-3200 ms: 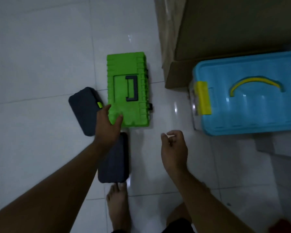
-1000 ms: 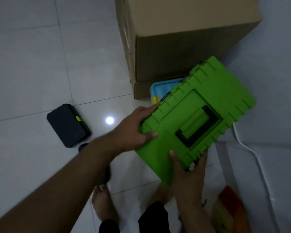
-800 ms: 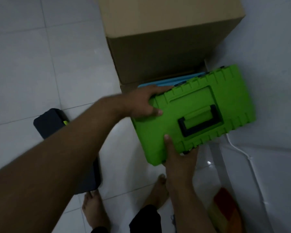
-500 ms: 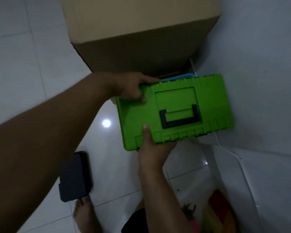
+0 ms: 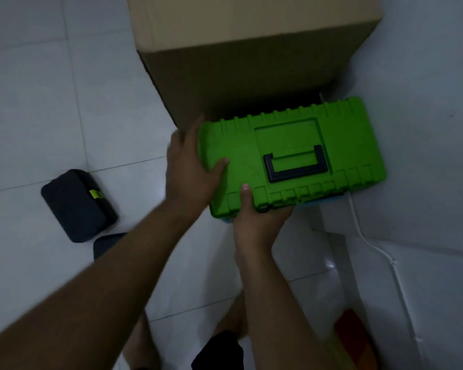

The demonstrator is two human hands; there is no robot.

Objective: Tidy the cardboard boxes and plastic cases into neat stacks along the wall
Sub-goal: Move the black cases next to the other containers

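The green case [image 5: 292,145] has left the floor, where it lay beside the dark cases three seconds ago, and I now see it flat across the blue bin [image 5: 317,205], of which only thin slivers show under its near edge. It sits at 1 o'clock in my view, handle [image 5: 296,166] up. Its far long edge is against the foot of the big cardboard box [image 5: 238,49] at 12 o'clock, and its right end is close to the wall [image 5: 425,102] at 3 o'clock.

Both hands are clamped on it. The left hand [image 5: 190,172] wraps the left end with the thumb lying on the lid. The right hand [image 5: 257,212] grips the near edge, thumb on top, fingers curled underneath.

A dark case [image 5: 75,204] lies on the floor [image 5: 38,102] at 9 o'clock. A second dark case [image 5: 107,243] is just beside it, mostly hidden behind my left forearm. A white cable [image 5: 358,222] runs down along the wall at 4 o'clock.
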